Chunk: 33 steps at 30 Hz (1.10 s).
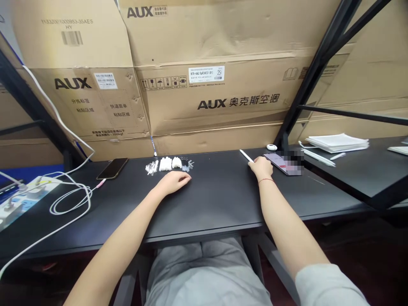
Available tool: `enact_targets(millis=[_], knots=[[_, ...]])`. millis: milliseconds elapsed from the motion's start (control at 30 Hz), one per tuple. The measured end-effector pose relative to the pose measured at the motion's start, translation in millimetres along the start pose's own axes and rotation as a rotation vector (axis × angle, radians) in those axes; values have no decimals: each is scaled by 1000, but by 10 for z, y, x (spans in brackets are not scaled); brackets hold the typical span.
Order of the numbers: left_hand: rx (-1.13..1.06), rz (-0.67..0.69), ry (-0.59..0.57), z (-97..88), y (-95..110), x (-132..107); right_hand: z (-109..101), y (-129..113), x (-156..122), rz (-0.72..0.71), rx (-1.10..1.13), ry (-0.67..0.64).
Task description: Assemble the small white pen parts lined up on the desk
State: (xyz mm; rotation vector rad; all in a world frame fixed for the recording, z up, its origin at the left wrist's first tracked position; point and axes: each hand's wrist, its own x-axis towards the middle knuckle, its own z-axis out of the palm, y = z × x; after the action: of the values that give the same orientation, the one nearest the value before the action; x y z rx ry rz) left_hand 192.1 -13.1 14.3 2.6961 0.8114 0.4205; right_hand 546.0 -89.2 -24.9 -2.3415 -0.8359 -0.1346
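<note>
White, slim: the pen (246, 155) is gripped at its near end between the thumb and fingers of the right hand (264, 168), fingertips together on it. From that grip its long axis is pointed away and leftward, toward the far edge of the tabletop (210, 199); the free tip is set just short of that edge, right of its middle. The right hand is clearly the nearer one. The left hand (174, 182) is rested well apart, left of the tabletop's middle, fingers loosely curled; nothing is seen held, but whether fingertips and thumb meet cannot be told.

Beyond it, toward the far edge, small white, clear and dark parts (165, 164) are laid in side-by-side groups. Just right of the right hand, a phone with a lit screen (277, 162), partly pixelated, is placed near the far edge.

Writing: behind the far edge, cardboard (207, 42) is stood up, printed "AUX" several times, once with "奥克斯空调". On its white label (206, 73), "KFR-46G/BpR3AES1(B1)" and "25" are read. On the left panel, "HY", "分拣标签" and "粘贴区域" are made out; the finer print is too small.
</note>
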Motion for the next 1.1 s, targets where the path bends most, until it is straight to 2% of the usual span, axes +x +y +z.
enact_targets(millis=[133, 500, 600, 667, 733, 833, 900, 1000, 1100], knots=[[2, 2, -1, 0, -6, 4, 2, -28, -8, 141, -56, -13], [4, 20, 20, 35, -44, 3, 8, -13, -6, 139, -96, 11], [26, 5, 68, -18, -89, 7, 15, 4, -4, 130, -112, -7], [39, -50, 156, -104, -173, 3, 15, 6, -2, 129, -125, -18], [48, -160, 287, -221, -316, -23, 9, 4, -1, 132, -130, -22], [69, -403, 482, -413, -610, -138, -9, -1, -1, 143, -131, -31], [54, -566, 547, -523, -801, -259, -18, -1, -3, 138, -98, -28], [-22, -698, 465, -630, -978, -434, -20, -13, -15, 124, -9, 24], [-63, -689, 339, -665, -985, -505, -27, -71, -51, 87, 56, 57]])
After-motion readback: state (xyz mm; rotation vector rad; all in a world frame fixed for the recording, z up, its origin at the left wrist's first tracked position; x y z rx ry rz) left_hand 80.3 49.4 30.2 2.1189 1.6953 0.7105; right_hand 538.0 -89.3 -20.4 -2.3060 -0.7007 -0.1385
